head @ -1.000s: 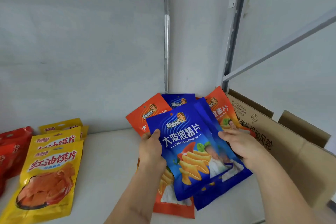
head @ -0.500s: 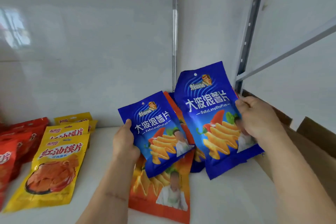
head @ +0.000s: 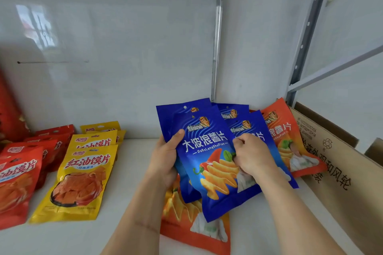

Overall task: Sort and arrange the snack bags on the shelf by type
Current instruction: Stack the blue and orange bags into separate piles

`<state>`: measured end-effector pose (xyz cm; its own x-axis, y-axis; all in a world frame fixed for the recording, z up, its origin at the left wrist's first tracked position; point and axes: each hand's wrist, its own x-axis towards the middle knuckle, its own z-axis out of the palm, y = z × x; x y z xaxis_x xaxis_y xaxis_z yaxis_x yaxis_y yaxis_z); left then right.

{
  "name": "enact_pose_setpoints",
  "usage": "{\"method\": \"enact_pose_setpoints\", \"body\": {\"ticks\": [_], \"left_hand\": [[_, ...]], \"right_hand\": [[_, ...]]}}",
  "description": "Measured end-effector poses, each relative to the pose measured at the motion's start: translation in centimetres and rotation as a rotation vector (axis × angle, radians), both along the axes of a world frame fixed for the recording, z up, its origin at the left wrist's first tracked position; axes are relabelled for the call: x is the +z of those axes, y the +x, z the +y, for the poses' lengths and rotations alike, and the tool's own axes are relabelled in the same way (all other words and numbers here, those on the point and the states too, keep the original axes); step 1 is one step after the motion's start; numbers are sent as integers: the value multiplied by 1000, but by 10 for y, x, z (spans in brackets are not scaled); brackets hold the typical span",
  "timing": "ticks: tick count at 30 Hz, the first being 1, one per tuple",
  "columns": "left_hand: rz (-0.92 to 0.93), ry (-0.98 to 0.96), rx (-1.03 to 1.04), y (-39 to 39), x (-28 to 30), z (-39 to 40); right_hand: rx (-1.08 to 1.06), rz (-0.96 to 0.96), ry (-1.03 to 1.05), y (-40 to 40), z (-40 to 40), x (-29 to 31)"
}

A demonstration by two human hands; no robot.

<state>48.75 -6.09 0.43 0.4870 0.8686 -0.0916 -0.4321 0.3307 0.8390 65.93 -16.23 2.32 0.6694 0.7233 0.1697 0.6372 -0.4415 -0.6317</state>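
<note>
**A:** Head view, left to right: what's on the shelf?

**Me:** At the far left the red bags lie overlapped, then the yellow bags in their own row. Both types look sorted. Past a bare stretch of shelf come my hands and the mixed heap.

**A:** What changed just now?

**Me:** Half a second ago my hands were apart, a blue bag in each. Now the front blue bag lies over another blue one in my left hand, so I judge the blue pile is forming.

**A:** And your fingers?

**Me:** On the left, my thumb presses the front face at the left edge; the other fingers are behind the bags, hidden. My right hand has its fingers curled, pinching the right edge of that front bag.

**A:** What is left?

**Me:** More blue bags fan out behind, an orange bag leans at the right beside the cardboard box, and another orange bag lies flat under my hands. Those probably need separating.
</note>
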Motion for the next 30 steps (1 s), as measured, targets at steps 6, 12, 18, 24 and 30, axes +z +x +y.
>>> {"method": "enact_pose_setpoints", "body": {"ticks": [6, 12, 18, 24, 30], "left_hand": [[-31, -48, 35, 1, 5, 0], [-95, -80, -11, 0, 19, 1], [-31, -43, -56, 0, 24, 4], [-20, -27, -129, -5, 7, 4], [102, 32, -238, -8, 3, -2]], "right_hand": [[116, 254, 148, -15, -3, 5], [220, 636, 307, -16, 0, 10], [195, 801, 354, -11, 6, 9], [153, 803, 410, -7, 11, 0], [119, 739, 496, -3, 16, -2]]}}
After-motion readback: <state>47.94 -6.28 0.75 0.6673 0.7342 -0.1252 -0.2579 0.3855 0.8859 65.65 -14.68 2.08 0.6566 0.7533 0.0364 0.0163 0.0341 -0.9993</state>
